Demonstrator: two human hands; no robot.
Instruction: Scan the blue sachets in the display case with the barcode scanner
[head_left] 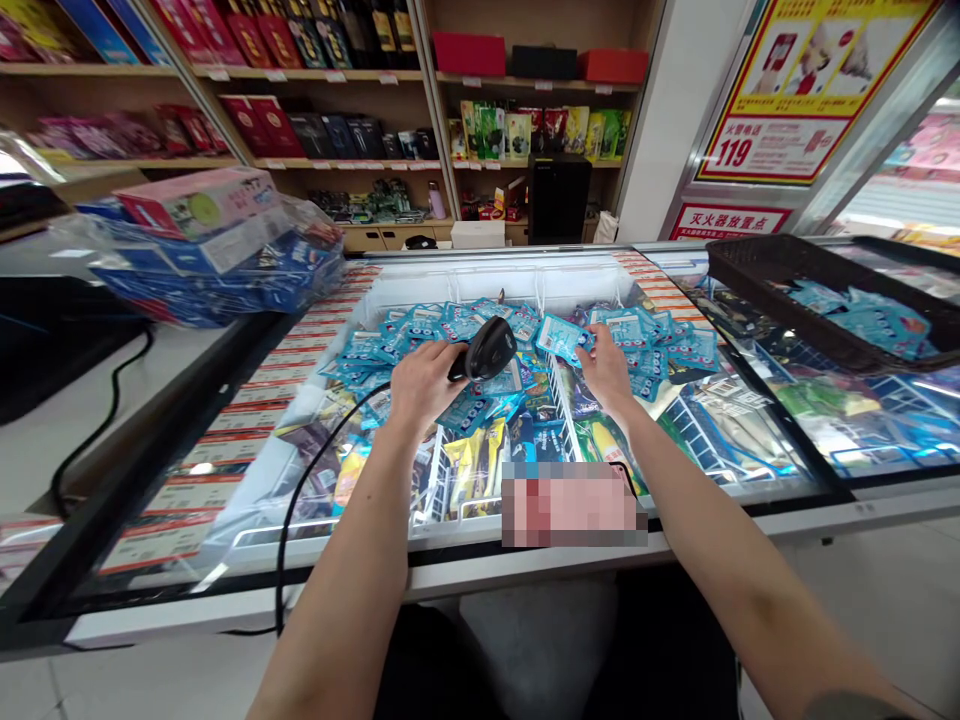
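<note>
My left hand [425, 384] is wrapped round the handle of a black barcode scanner [491, 348], whose head points to the right. A black cable [294, 490] runs from it down past my left forearm. My right hand [604, 366] pinches a light-blue packet [560, 338] by its right end, with a white label and barcode facing up. The packet is just right of the scanner head, apart from it. Many similar blue packets [420, 328] lie spread on the glass lid of a freezer, to the left and right of my hands.
Plastic-wrapped boxes [217, 245] stand at the left edge of the freezer [450, 580]. A dark basket [795, 262] with blue packets sits at the right. A phone-like object [574, 505], blurred out, lies at the front edge. Stocked shelves [315, 75] line the back.
</note>
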